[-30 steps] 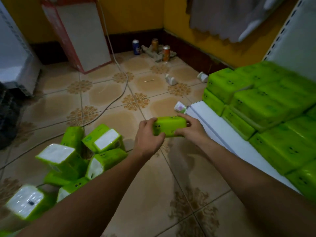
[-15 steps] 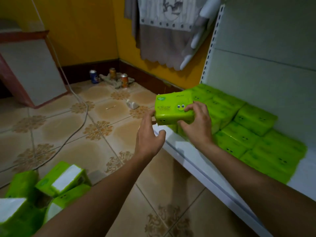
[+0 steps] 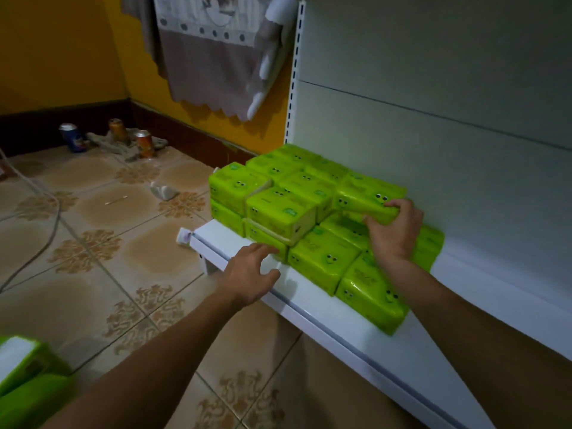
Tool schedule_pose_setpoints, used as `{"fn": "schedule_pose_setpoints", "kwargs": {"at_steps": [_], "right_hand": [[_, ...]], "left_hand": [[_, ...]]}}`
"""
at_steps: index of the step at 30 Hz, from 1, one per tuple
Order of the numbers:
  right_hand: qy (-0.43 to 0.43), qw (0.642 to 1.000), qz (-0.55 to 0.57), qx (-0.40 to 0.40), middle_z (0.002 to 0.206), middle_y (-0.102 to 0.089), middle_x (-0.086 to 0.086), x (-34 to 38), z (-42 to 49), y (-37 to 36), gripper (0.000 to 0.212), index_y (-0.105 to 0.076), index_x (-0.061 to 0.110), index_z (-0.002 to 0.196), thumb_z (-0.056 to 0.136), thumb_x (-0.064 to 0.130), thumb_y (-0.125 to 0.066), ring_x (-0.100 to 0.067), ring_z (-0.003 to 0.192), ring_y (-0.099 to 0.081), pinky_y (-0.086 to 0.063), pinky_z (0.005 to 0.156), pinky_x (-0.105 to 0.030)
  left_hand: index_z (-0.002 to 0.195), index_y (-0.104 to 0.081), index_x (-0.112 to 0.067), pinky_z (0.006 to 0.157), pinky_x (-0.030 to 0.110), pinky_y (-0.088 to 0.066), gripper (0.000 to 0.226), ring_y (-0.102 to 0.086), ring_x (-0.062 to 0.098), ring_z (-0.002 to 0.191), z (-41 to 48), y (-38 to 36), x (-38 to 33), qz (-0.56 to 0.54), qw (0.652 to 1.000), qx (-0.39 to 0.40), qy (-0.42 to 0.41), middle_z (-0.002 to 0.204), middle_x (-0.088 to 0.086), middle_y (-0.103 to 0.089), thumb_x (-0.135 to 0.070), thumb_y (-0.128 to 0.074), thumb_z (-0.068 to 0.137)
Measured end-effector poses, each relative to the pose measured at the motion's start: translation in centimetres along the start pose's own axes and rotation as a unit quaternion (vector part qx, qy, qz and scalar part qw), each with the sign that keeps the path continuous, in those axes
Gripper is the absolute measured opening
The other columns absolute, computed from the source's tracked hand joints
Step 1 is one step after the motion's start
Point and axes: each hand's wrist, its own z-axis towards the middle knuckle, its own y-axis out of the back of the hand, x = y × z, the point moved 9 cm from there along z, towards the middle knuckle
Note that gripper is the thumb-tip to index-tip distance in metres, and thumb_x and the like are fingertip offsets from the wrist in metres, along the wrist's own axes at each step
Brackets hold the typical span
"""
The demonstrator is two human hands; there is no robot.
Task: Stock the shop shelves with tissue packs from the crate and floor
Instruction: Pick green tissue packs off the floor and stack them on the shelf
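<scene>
Fingers [image 3: 393,208] of right hand [image 3: 394,236] grip tissue pack [image 3: 363,196]; left hand [image 3: 247,277] loosely spread.

The tissue packs [image 3: 31,376] at the lower left are blurred and cut by the frame edge. The right hand [image 3: 396,233] covers part of the top pack [image 3: 362,196] it grips.

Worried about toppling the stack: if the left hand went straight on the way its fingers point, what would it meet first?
Probably the bottom-layer tissue pack at the stack's front corner, just ahead of the left hand; depth unclear.
</scene>
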Motion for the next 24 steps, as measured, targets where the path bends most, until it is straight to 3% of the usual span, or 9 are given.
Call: {"fn": "schedule_pose_setpoints", "kwargs": {"at_steps": [6,11,15,20,24], "right_hand": [[0.006,0.999,-0.043,0.031,0.119,-0.046,-0.022,-2.8,-0.6,0.6,0.039,-0.057,0.005,0.102,0.067,-0.001,-0.074,-0.033,0.117,-0.044,-0.026,0.097,-0.023],[-0.026,0.996,-0.043,0.073,0.122,-0.039,-0.019,-3.5,-1.3,-0.9,0.041,-0.054,0.008,0.108,0.070,-0.005,-0.066,-0.032,0.113,-0.045,-0.029,0.096,-0.022],[-0.026,0.990,-0.078,0.113,0.118,-0.042,-0.015,-3.3,-1.5,-2.3,0.044,-0.052,0.012,0.112,0.073,0.001,-0.068,-0.031,0.104,-0.049,-0.034,0.088,-0.026],[-0.029,0.986,-0.117,0.115,0.120,-0.047,-0.015,-3.5,-1.3,-2.6,0.048,-0.049,0.015,0.123,0.079,0.014,-0.067,-0.033,0.109,-0.050,-0.042,0.091,-0.038],[-0.028,0.979,-0.161,0.122,0.121,-0.047,-0.014,-3.7,-1.1,-2.5,0.045,-0.048,0.017,0.124,0.083,0.021,-0.065,-0.034,0.109,-0.051,-0.044,0.087,-0.040]], "left_hand": [[0.132,-0.050,-0.021,0.106,0.032,-0.033,0.100,-0.039,0.023,0.130,1.0,-3.9,0.9,0.020,0.996,0.072,0.044,0.141,0.004,-0.045,-0.066,-0.018,0.049],[0.128,-0.055,-0.020,0.103,0.038,-0.038,0.074,-0.040,0.023,0.129,1.2,-5.0,1.8,0.052,0.992,0.092,0.073,0.139,0.003,-0.047,-0.052,-0.035,0.063],[0.127,-0.055,-0.019,0.103,0.037,-0.038,0.072,-0.040,0.023,0.130,1.1,-5.2,1.9,0.061,0.991,0.100,0.064,0.140,0.004,-0.046,-0.049,-0.035,0.064],[0.127,-0.055,-0.021,0.107,0.037,-0.034,0.064,-0.035,0.022,0.134,0.8,-5.3,2.3,0.065,0.990,0.111,0.066,0.144,0.003,-0.041,-0.046,-0.042,0.070],[0.124,-0.059,-0.019,0.106,0.039,-0.036,0.067,-0.039,0.022,0.132,0.7,-5.1,2.5,0.055,0.990,0.108,0.070,0.142,0.004,-0.045,-0.045,-0.040,0.065]]}}
